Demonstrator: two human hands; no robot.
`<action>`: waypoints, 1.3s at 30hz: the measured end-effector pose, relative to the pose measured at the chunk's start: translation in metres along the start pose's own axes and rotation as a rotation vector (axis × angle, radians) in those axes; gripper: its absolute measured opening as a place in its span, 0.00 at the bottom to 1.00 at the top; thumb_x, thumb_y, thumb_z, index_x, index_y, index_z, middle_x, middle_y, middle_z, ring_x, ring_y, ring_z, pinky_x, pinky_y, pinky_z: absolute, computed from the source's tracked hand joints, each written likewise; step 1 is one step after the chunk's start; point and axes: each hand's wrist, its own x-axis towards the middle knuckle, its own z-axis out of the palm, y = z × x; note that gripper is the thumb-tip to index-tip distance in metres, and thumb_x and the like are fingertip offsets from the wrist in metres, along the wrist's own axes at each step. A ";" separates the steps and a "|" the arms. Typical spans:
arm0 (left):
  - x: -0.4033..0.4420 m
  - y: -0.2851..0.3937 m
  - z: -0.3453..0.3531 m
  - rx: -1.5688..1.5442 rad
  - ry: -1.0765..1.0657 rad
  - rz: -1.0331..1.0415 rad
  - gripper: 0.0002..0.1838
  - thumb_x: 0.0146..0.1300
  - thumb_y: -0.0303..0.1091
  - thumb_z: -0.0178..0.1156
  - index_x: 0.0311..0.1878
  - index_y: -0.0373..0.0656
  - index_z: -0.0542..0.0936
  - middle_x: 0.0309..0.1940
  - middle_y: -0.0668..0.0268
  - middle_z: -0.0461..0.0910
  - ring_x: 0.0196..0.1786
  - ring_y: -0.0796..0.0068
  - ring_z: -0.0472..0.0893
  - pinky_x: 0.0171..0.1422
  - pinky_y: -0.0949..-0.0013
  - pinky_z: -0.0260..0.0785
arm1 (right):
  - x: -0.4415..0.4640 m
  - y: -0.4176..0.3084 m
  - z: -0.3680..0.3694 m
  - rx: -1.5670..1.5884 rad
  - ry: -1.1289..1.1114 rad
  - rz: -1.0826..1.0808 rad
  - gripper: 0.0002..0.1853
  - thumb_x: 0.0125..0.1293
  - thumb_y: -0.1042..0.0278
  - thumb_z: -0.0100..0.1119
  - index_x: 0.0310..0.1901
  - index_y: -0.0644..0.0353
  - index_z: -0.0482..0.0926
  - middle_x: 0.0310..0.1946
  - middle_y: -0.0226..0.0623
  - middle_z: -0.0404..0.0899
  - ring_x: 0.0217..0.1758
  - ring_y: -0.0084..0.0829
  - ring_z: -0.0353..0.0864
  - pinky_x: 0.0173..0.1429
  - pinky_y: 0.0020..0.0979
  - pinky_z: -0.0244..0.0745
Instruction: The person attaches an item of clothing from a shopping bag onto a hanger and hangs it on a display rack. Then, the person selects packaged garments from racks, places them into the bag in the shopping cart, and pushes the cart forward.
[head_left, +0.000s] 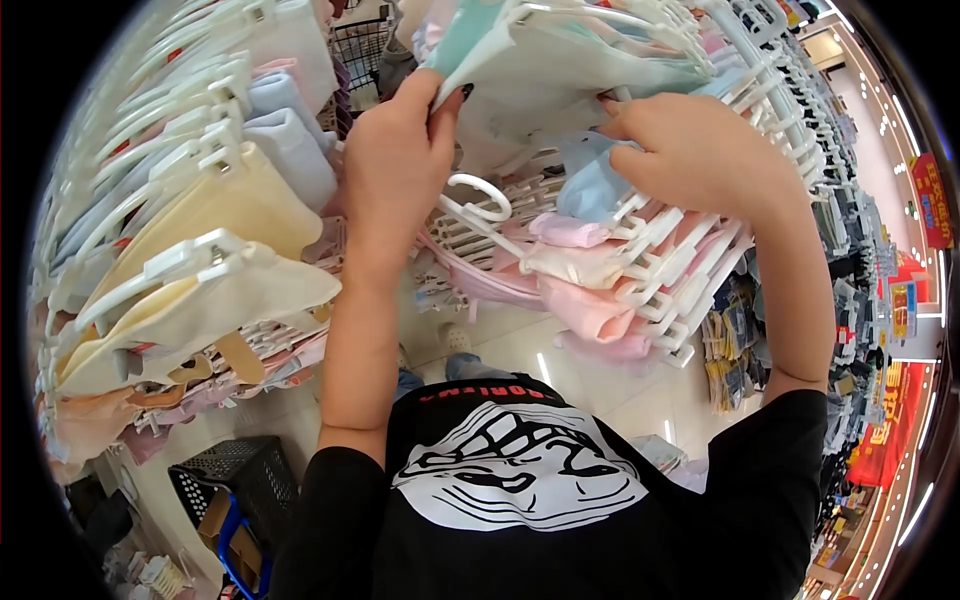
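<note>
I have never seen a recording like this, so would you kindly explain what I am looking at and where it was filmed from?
No machine here: these are a person's bare hands, filmed by a camera worn on the head, looking forward and down. The left hand pinches the edge of a pale garment; the right hand is close by, but whether it grips anything is unclear. Around them, a yellow garment, a pink garment and others hang on white hangers. A black basket sits at lower left.
</note>
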 end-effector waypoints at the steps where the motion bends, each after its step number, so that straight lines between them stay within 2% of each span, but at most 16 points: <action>1: 0.000 0.000 0.000 -0.004 0.016 0.025 0.07 0.59 0.34 0.56 0.32 0.41 0.73 0.15 0.56 0.71 0.20 0.56 0.72 0.24 0.60 0.61 | 0.001 0.001 0.001 -0.020 -0.011 -0.001 0.22 0.54 0.60 0.43 0.44 0.66 0.78 0.40 0.48 0.78 0.45 0.45 0.76 0.53 0.39 0.69; 3: 0.000 -0.003 0.003 -0.009 0.049 0.070 0.07 0.60 0.34 0.57 0.34 0.40 0.74 0.13 0.59 0.68 0.15 0.65 0.67 0.22 0.67 0.59 | 0.003 0.001 0.001 -0.034 -0.049 0.024 0.23 0.54 0.59 0.43 0.44 0.66 0.78 0.41 0.48 0.78 0.45 0.46 0.75 0.53 0.39 0.69; 4: 0.000 -0.005 0.005 -0.033 0.058 0.074 0.07 0.60 0.34 0.57 0.34 0.41 0.75 0.14 0.58 0.70 0.17 0.60 0.71 0.23 0.64 0.60 | 0.005 0.000 0.000 -0.028 -0.074 0.050 0.23 0.54 0.59 0.43 0.44 0.67 0.78 0.41 0.48 0.78 0.45 0.46 0.75 0.53 0.39 0.68; 8: 0.001 -0.010 0.008 0.030 0.072 0.072 0.07 0.59 0.35 0.57 0.34 0.42 0.75 0.14 0.57 0.70 0.17 0.58 0.71 0.23 0.63 0.60 | 0.005 0.002 0.002 -0.044 -0.041 0.054 0.24 0.54 0.58 0.43 0.44 0.68 0.77 0.43 0.49 0.77 0.46 0.45 0.75 0.53 0.39 0.67; 11: 0.002 -0.007 0.004 0.005 0.037 0.049 0.08 0.58 0.37 0.56 0.30 0.43 0.74 0.17 0.56 0.75 0.23 0.52 0.76 0.25 0.55 0.66 | 0.004 0.004 0.002 -0.001 -0.034 0.016 0.24 0.54 0.58 0.43 0.45 0.68 0.77 0.45 0.50 0.76 0.47 0.45 0.74 0.54 0.38 0.66; 15: -0.003 -0.003 -0.001 0.016 -0.061 0.088 0.07 0.58 0.36 0.55 0.30 0.43 0.73 0.19 0.54 0.75 0.26 0.50 0.76 0.28 0.53 0.66 | 0.004 0.003 0.003 0.170 0.161 -0.052 0.20 0.57 0.56 0.45 0.26 0.69 0.74 0.27 0.51 0.74 0.34 0.50 0.74 0.41 0.43 0.68; 18: -0.013 -0.005 0.004 0.003 -0.234 0.186 0.07 0.59 0.38 0.55 0.36 0.46 0.75 0.21 0.55 0.75 0.27 0.51 0.76 0.29 0.54 0.66 | -0.003 -0.004 -0.006 0.351 0.215 -0.035 0.18 0.59 0.59 0.46 0.25 0.70 0.72 0.24 0.51 0.72 0.31 0.49 0.73 0.37 0.41 0.66; 21: -0.024 0.002 0.004 0.023 -0.441 0.239 0.08 0.59 0.39 0.54 0.38 0.48 0.76 0.22 0.56 0.76 0.28 0.51 0.76 0.30 0.54 0.67 | -0.013 -0.008 -0.003 0.534 0.446 -0.158 0.15 0.61 0.63 0.45 0.26 0.70 0.70 0.23 0.51 0.70 0.29 0.49 0.71 0.34 0.40 0.63; 25: -0.040 0.018 -0.006 0.061 -0.563 0.209 0.09 0.60 0.40 0.53 0.36 0.47 0.75 0.20 0.56 0.76 0.27 0.52 0.76 0.29 0.54 0.67 | -0.029 -0.008 0.004 0.668 0.782 -0.273 0.09 0.58 0.69 0.50 0.33 0.65 0.76 0.28 0.43 0.76 0.30 0.39 0.75 0.38 0.34 0.68; 26: -0.045 0.021 -0.010 0.072 -0.570 0.171 0.08 0.60 0.40 0.53 0.36 0.46 0.74 0.20 0.56 0.76 0.26 0.52 0.76 0.29 0.54 0.67 | -0.040 -0.008 0.001 0.623 0.809 -0.295 0.09 0.56 0.73 0.51 0.37 0.63 0.78 0.34 0.40 0.79 0.36 0.37 0.77 0.43 0.33 0.69; 28: -0.059 0.021 -0.013 0.080 -0.509 0.225 0.07 0.57 0.37 0.52 0.33 0.44 0.71 0.17 0.61 0.76 0.23 0.58 0.79 0.23 0.58 0.69 | -0.058 -0.010 0.002 0.473 0.969 -0.381 0.10 0.56 0.72 0.49 0.37 0.62 0.78 0.37 0.42 0.79 0.38 0.40 0.77 0.46 0.35 0.69; 33: -0.100 0.022 -0.031 0.108 -0.489 0.174 0.07 0.53 0.32 0.54 0.34 0.41 0.71 0.23 0.60 0.76 0.23 0.58 0.78 0.25 0.59 0.70 | -0.095 -0.007 0.048 0.090 1.152 -0.419 0.15 0.59 0.61 0.44 0.42 0.56 0.78 0.47 0.47 0.76 0.50 0.48 0.73 0.54 0.44 0.66; 35: -0.113 0.022 -0.045 0.106 -0.605 0.125 0.09 0.52 0.34 0.55 0.35 0.42 0.71 0.27 0.59 0.75 0.29 0.55 0.78 0.30 0.56 0.69 | -0.081 0.000 0.079 0.039 1.215 -0.443 0.22 0.66 0.48 0.35 0.50 0.50 0.75 0.54 0.54 0.69 0.58 0.53 0.66 0.60 0.52 0.58; 37: -0.123 0.025 -0.054 0.120 -0.685 0.072 0.10 0.51 0.33 0.54 0.35 0.39 0.70 0.27 0.57 0.73 0.29 0.54 0.77 0.31 0.55 0.68 | -0.062 0.004 0.092 0.020 1.201 -0.425 0.26 0.68 0.46 0.32 0.57 0.56 0.67 0.62 0.60 0.57 0.66 0.59 0.54 0.65 0.56 0.50; 38: -0.128 0.027 -0.059 0.117 -0.730 0.055 0.10 0.51 0.32 0.54 0.35 0.38 0.69 0.27 0.57 0.73 0.29 0.54 0.77 0.32 0.55 0.68 | -0.056 0.006 0.099 0.045 1.174 -0.398 0.28 0.68 0.45 0.32 0.62 0.52 0.61 0.66 0.61 0.46 0.68 0.59 0.47 0.65 0.58 0.47; 39: -0.133 0.030 -0.065 0.128 -0.740 0.059 0.11 0.50 0.32 0.53 0.35 0.37 0.69 0.27 0.56 0.72 0.29 0.53 0.76 0.32 0.55 0.68 | -0.047 0.005 0.104 0.060 1.231 -0.403 0.28 0.68 0.44 0.33 0.64 0.50 0.59 0.67 0.60 0.43 0.69 0.60 0.45 0.66 0.59 0.45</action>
